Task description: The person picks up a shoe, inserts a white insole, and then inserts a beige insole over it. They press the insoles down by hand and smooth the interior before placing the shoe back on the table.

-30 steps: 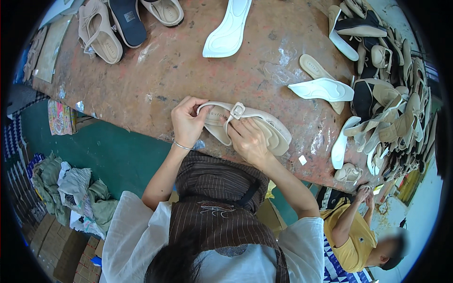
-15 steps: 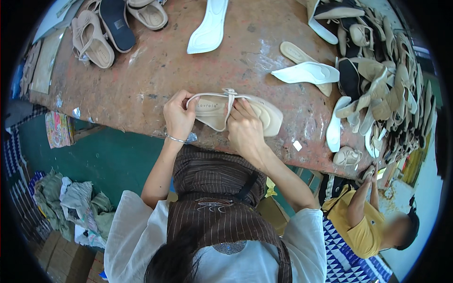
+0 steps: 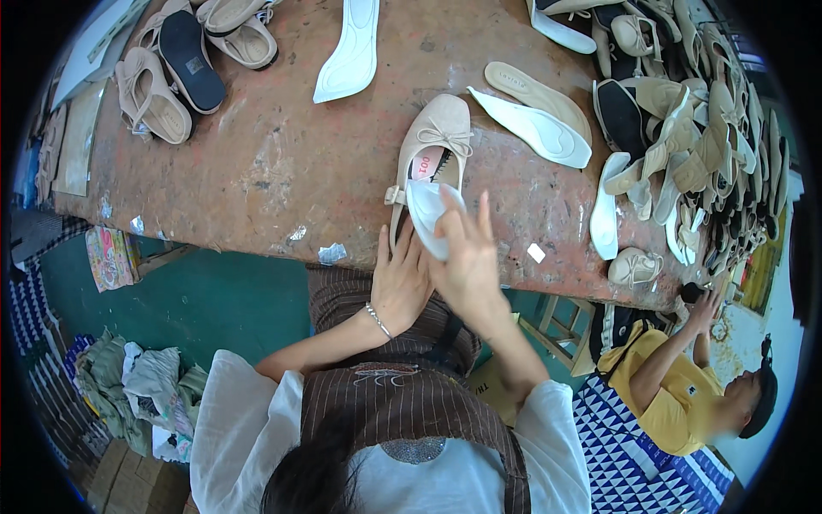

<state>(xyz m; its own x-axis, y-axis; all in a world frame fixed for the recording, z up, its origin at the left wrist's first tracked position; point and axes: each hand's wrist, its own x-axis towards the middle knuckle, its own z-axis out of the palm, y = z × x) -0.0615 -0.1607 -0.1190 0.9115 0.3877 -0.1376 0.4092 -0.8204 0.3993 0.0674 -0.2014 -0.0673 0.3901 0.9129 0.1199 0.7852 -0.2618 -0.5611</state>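
Note:
A beige shoe point(image 3: 441, 124) with a bow on its upper lies on the table, toe pointing away from me. Its inside shows a pinkish patch and dark stitching. My left hand point(image 3: 401, 283) grips the shoe's heel end, fingers stretched along it and partly hiding it. A white insole point(image 3: 425, 206) stands tilted in the shoe's opening. Closed on the insole's edge is my right hand point(image 3: 467, 265), slightly blurred, with a finger or two raised. To the right, a beige insole point(image 3: 527, 90) lies partly beneath another white insole point(image 3: 548, 137).
The worn brown table point(image 3: 282, 171) carries several finished shoes point(image 3: 158, 103) at far left and a white insole point(image 3: 347, 56) at the back. A big heap of shoe parts point(image 3: 685, 163) fills the right side. A co-worker in yellow point(image 3: 659, 390) sits at lower right.
The shoe has turned from lying sideways between both hands to toe-away. My left hand has moved right to its heel. A white insole now shows in my right hand.

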